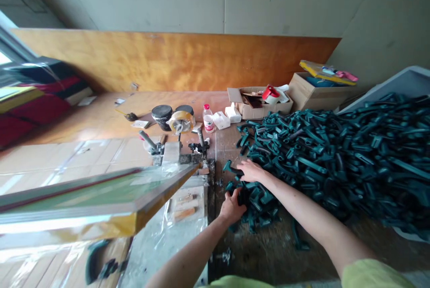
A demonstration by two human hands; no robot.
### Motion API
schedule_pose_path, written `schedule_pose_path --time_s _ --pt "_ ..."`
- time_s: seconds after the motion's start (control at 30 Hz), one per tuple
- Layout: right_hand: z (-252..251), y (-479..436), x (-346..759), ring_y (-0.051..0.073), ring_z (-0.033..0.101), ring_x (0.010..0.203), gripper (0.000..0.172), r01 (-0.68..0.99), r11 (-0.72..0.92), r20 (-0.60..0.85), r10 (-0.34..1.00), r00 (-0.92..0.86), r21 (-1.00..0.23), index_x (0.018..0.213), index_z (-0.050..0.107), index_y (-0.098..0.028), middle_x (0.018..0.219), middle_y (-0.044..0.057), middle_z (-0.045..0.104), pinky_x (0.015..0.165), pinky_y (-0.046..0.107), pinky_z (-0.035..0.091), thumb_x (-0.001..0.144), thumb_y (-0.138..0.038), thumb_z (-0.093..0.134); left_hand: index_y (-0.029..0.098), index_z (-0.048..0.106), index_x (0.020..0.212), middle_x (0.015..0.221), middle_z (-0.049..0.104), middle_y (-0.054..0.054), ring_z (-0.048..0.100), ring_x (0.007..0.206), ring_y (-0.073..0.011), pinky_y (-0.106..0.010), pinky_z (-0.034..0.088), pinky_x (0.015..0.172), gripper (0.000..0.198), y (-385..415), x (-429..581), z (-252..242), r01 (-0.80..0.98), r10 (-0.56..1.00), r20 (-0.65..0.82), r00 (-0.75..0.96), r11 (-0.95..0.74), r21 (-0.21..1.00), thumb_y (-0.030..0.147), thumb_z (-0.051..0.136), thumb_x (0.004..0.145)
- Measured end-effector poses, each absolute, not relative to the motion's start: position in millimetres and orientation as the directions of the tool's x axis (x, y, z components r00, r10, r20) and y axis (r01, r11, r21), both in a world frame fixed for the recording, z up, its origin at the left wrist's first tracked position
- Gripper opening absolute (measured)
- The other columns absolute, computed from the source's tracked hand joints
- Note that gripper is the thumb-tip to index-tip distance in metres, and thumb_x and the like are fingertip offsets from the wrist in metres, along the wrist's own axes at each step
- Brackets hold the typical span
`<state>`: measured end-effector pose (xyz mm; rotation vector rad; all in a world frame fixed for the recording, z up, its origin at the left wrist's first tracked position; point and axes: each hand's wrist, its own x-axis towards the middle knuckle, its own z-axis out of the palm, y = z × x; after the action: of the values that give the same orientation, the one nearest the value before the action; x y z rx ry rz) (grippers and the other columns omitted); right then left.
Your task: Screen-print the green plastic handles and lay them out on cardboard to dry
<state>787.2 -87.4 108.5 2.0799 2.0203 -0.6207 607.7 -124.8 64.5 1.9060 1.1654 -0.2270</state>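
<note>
My left hand (233, 208) is closed, thumb and fingers curled around a dark green plastic handle-like part (230, 186) near the bench's dark metal edge. Just beyond it, my right hand (251, 171) has its fingers bent around the black end of another green plastic part (227, 165), whose green head points left. Its grip is partly hidden by the hand itself. Below and between both hands lie several more such parts (260, 198). To the right they merge into a large heap (322, 144) of the same green pieces, some with ribbed black sections.
On the left, a tilted framed screen (134, 196) hangs over a work plate (161, 238) with clamps (199, 144). Behind stand black tubs (161, 118), a tape roll (182, 122), a red-capped bottle (208, 120) and an open carton (258, 109). A grey bin (386, 84) lies tipped at right.
</note>
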Motion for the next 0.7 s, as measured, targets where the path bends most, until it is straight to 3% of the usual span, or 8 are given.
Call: schedule_pose_path --time_s 0.17,0.3,0.43,0.57,0.7 --pt "111 -140 776 0.024 0.055 0.113 0.028 0.967 -0.145 -0.302 0.950 0.078 -0.208 0.112 0.066 -0.025 0.123 0.007 0.061 0.090 0.036 0.043 0.088 -0.036 0.054 0.022 0.036 0.149 0.139 0.052 -0.018 0.059 0.120 -0.0321 -0.039 0.045 0.099 0.078 -146 580 70 0.739 0.598 -0.512 0.617 -0.216 0.638 0.030 0.063 0.076" --pt "116 -162 773 0.026 0.048 0.120 0.026 0.958 -0.229 -0.201 0.960 0.194 -0.171 0.109 0.068 -0.028 0.128 0.004 0.062 0.095 0.042 0.038 0.092 -0.037 0.051 0.017 0.044 0.145 0.141 0.054 -0.013 0.054 0.127 -0.0254 -0.032 0.039 0.107 0.069 -153 556 79 0.646 0.585 -0.418 0.695 -0.252 0.721 0.030 0.061 0.079" --pt "125 -171 770 0.025 0.051 0.114 0.030 0.944 -0.265 -0.005 0.963 0.270 -0.198 0.118 0.067 -0.027 0.115 0.006 0.069 0.097 0.040 0.039 0.092 -0.030 0.052 0.019 0.055 0.135 0.138 0.059 -0.007 0.054 0.126 -0.0207 -0.027 0.040 0.106 0.056 -158 516 90 0.556 0.621 -0.317 0.717 -0.235 0.797 0.035 0.058 0.082" --pt "127 -173 730 0.021 0.060 0.102 0.036 0.901 -0.181 0.046 0.975 0.216 -0.395 0.127 0.061 -0.027 0.110 0.006 0.069 0.091 0.033 0.045 0.092 -0.029 0.051 0.022 0.063 0.123 0.118 0.071 -0.005 0.066 0.106 -0.0215 -0.030 0.052 0.088 0.046 -160 450 97 0.458 0.714 -0.303 0.631 -0.028 0.889 0.046 0.054 0.085" --pt "115 -158 647 0.020 0.059 0.103 0.028 0.859 0.050 0.096 0.995 -0.001 -0.510 0.115 0.067 -0.028 0.109 0.003 0.069 0.093 0.033 0.045 0.090 -0.021 0.056 0.021 0.066 0.115 0.117 0.072 -0.008 0.068 0.101 -0.0232 -0.033 0.053 0.085 0.044 -157 370 94 0.383 0.795 -0.341 0.501 0.149 0.912 0.051 0.054 0.084"
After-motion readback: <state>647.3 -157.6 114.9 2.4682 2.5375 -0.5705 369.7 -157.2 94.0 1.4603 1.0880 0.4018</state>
